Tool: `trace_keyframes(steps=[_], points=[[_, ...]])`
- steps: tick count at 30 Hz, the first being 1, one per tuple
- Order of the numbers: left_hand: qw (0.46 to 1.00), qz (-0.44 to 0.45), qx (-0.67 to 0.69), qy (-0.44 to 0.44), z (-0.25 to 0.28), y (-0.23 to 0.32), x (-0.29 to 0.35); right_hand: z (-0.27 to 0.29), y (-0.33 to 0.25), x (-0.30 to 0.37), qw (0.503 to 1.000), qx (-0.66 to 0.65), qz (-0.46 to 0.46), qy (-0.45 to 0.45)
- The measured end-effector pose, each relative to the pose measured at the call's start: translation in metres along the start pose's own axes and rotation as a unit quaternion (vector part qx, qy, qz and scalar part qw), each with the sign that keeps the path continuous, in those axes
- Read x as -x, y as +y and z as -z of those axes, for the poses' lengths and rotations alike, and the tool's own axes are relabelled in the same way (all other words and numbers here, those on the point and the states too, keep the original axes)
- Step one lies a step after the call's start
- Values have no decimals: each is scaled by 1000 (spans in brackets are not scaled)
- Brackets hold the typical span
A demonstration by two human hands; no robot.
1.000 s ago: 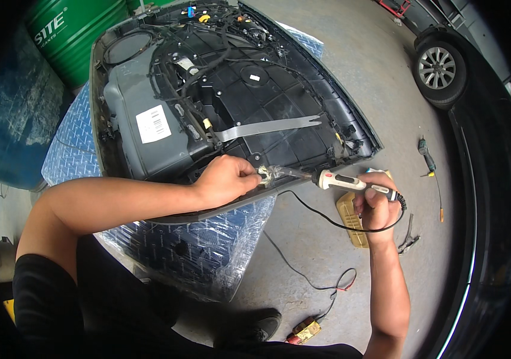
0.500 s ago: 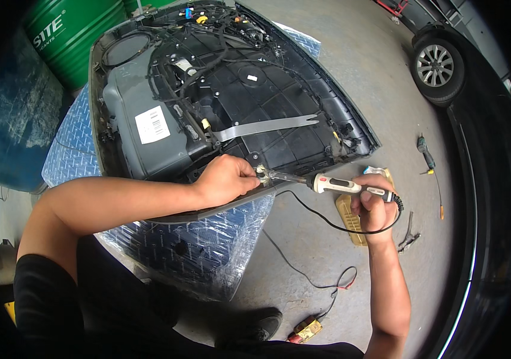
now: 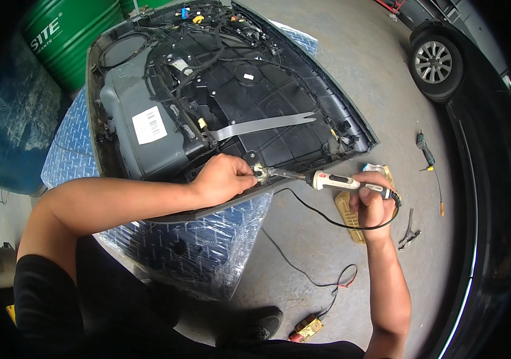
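Observation:
A car door panel lies with its black inner side up, wiring and clips showing. At its near edge my left hand is closed in a pinch beside a pale, lumpy spot; whatever its fingertips hold is too small to make out. My right hand grips a soldering iron with a white handle and a black cord. The iron points left, and its tip reaches the pale spot by my left fingertips. Across the panel rests a grey metal pry tool with a forked end.
Blue-patterned, plastic-wrapped padding supports the panel. Green drums stand at far left, and a black car at right. On the floor are a yellow tray, a cordless tool, pliers and a yellow device with a cable.
The whole picture has shifted slightly. Both hands keep their places at the panel edge, with the iron's tip still at the pale spot.

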State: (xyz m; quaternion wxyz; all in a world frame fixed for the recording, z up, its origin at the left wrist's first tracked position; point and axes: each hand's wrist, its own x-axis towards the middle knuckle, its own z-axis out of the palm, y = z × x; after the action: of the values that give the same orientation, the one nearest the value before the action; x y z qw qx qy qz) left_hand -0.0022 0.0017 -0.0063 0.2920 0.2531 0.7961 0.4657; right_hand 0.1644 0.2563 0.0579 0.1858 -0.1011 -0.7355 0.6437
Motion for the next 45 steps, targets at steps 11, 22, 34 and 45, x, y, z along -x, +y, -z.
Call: trace_keyframes(steps=[11,22,34,45], points=[[1000,0,-4,2,0,0,1,-11,-1,-3,1000,-23,-5,-8],[1000,-18,-18,12,-1,-2,0,-12,-9,-8,1000,22,-21,4],[999,-25,-26,12,-2,-5,-1,-18,-14,-11,999,29,-23,-8],[999,-24,-29,9,0,0,1,-14,-14,-11,999,29,-26,10]])
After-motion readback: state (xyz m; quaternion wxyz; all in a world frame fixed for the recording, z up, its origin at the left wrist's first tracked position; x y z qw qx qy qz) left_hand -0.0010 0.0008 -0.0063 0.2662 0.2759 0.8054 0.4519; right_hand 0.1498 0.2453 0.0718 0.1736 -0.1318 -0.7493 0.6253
